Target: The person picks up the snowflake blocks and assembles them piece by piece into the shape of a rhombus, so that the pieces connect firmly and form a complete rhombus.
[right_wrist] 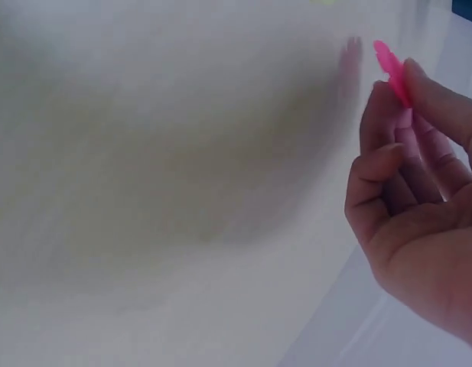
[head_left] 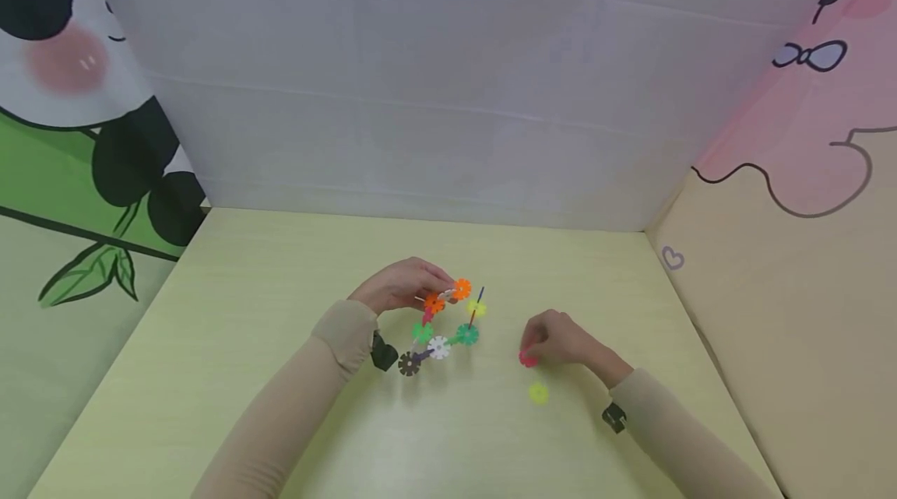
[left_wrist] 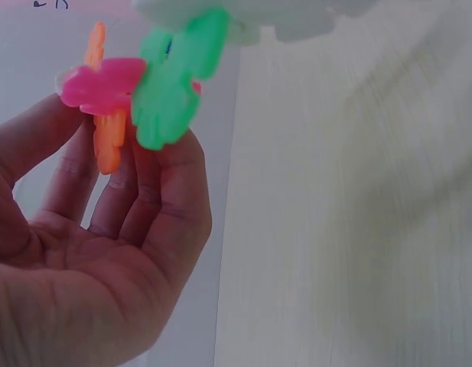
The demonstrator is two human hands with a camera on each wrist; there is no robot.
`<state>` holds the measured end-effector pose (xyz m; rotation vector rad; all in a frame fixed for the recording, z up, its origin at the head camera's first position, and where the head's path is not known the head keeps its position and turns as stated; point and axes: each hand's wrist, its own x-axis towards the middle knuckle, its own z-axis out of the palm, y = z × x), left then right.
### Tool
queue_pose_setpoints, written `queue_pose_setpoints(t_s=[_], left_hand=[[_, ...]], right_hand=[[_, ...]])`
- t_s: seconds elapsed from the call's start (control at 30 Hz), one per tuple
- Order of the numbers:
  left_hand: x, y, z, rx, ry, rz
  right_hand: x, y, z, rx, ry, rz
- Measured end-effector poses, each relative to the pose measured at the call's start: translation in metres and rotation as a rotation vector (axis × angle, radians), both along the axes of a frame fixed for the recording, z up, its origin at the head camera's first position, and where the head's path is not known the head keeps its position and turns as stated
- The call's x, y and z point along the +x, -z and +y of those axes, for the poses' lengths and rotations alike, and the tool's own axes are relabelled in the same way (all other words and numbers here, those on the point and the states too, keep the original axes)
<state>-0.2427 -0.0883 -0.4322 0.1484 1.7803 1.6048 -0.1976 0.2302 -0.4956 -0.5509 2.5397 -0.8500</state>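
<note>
In the head view my left hand (head_left: 406, 285) holds up a curved chain of interlocking snowflake discs (head_left: 439, 347). Orange, pink, green, white, dark brown, teal and yellow discs are slotted into one another. The left wrist view shows the fingers around an orange disc (left_wrist: 109, 141), with a pink disc (left_wrist: 105, 84) and a green disc (left_wrist: 170, 92) joined beside it. My right hand (head_left: 557, 337) pinches a loose pink disc (right_wrist: 392, 70) between thumb and fingers, to the right of the chain. Just below that hand, a yellow disc (head_left: 538, 393) lies on the table.
The pale wooden table (head_left: 280, 265) is walled by a white sheet (head_left: 420, 94) at the back. A panel with a panda drawing (head_left: 77, 164) stands on the left, and one with a pink figure (head_left: 806, 125) on the right.
</note>
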Motion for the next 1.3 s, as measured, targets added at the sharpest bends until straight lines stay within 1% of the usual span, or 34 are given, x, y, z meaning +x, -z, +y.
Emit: queue_pose_setpoints(t_s=[0.1,0.2,0.3,0.47,0.63,0.73,0.9,1.07,1.3], left_hand=[[0.000,0.001,0.000,0.004,0.000,-0.006],[0.000,0.001,0.000,0.010,0.001,-0.009],[0.000,0.002,0.000,0.008,0.000,-0.008],[0.000,0.002,0.000,0.009,0.002,-0.015],[0.001,0.002,0.000,0.004,0.005,-0.013],[0.001,0.002,0.000,0.003,0.003,-0.017],[0.001,0.000,0.001,0.014,0.006,-0.019],[0.001,0.002,0.002,0.015,0.005,-0.021],[0.000,0.005,0.003,0.013,0.008,-0.011]], right_hand=[[-0.008,-0.007,0.002,-0.077,0.030,0.012],[-0.016,-0.017,0.001,-0.174,0.035,0.015],[-0.024,-0.031,-0.004,-0.247,0.046,0.031],[-0.033,-0.054,-0.022,-0.295,0.070,0.090],[-0.037,-0.070,-0.040,-0.349,0.029,0.156],[-0.038,-0.075,-0.049,-0.378,0.003,0.181],[-0.036,-0.078,-0.058,-0.374,-0.009,0.195],[-0.031,-0.083,-0.065,-0.351,-0.024,0.211],[-0.027,-0.085,-0.072,-0.252,-0.029,0.306]])
